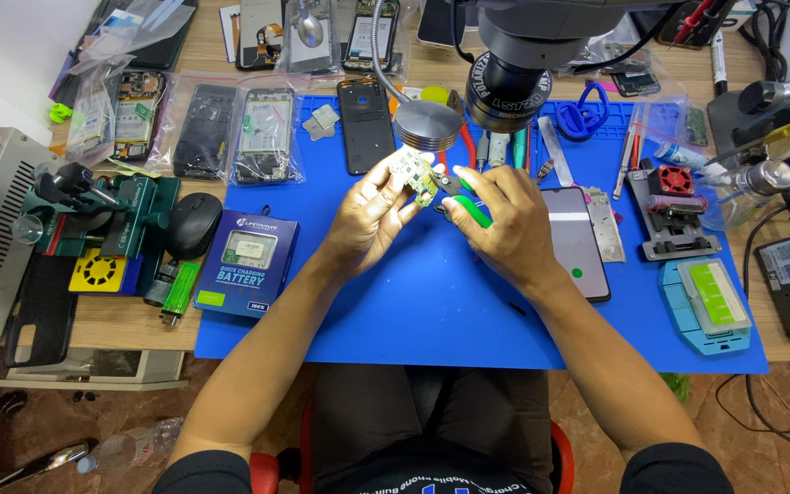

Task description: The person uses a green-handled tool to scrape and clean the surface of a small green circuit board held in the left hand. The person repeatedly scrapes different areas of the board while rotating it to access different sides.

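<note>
Holding a small circuit board (411, 172) above the blue mat (432, 311), my left hand (372, 215) has its fingers clamped on the board's edges. My right hand (500, 220) is just beside it, fingers closed round a green-handled tool (470, 209) whose tip meets the board. Both sit under the microscope lens (507, 91). A phone (576, 240) lies screen-up on the mat right of my right hand; a boxed battery (247, 263) rests at the mat's left edge on the bench (112, 320).

Free passage is offered along the blue mat's (432, 311) near edge; its far edge is crowded by the microscope (514, 55), tools (505, 146) and phones (366, 123).
</note>
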